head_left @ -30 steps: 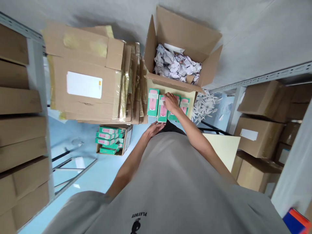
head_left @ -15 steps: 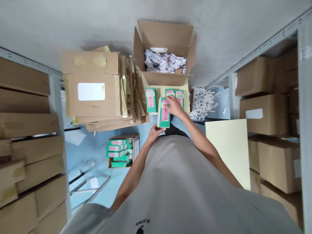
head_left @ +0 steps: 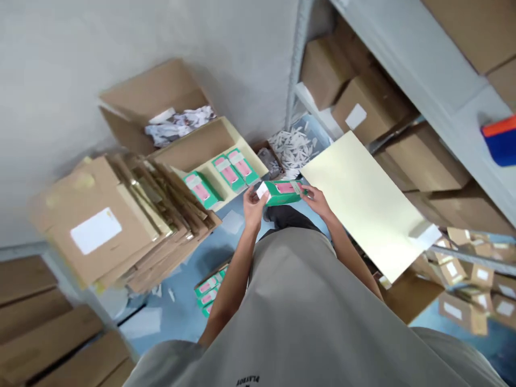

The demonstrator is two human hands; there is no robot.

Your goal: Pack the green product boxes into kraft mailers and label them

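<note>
Between my two hands, in front of my body, a green-and-pink product box point(head_left: 282, 193) lies sideways. My left hand point(head_left: 254, 206) is closed on its white left end. My right hand point(head_left: 315, 199) pinches its right end. Beyond it, two more green-and-pink boxes point(head_left: 235, 171) sit side by side on a pale yellow surface point(head_left: 252, 156), and a single similar box point(head_left: 200, 189) lies to their left. At the back of that surface stands an open cardboard carton point(head_left: 197, 142) with crumpled paper point(head_left: 181, 125) in it.
Flattened cardboard point(head_left: 116, 215) is stacked at left. A carton of several green boxes point(head_left: 209, 293) is on the floor, partly behind my left arm. A pale board point(head_left: 363, 209) lies to the right, before shelves of cartons point(head_left: 374, 107). Shredded paper point(head_left: 294, 150) is heaped in the corner.
My view has swung to the right. The held box has turned from upright to sideways, and my right hand has shifted from its face to its right end.
</note>
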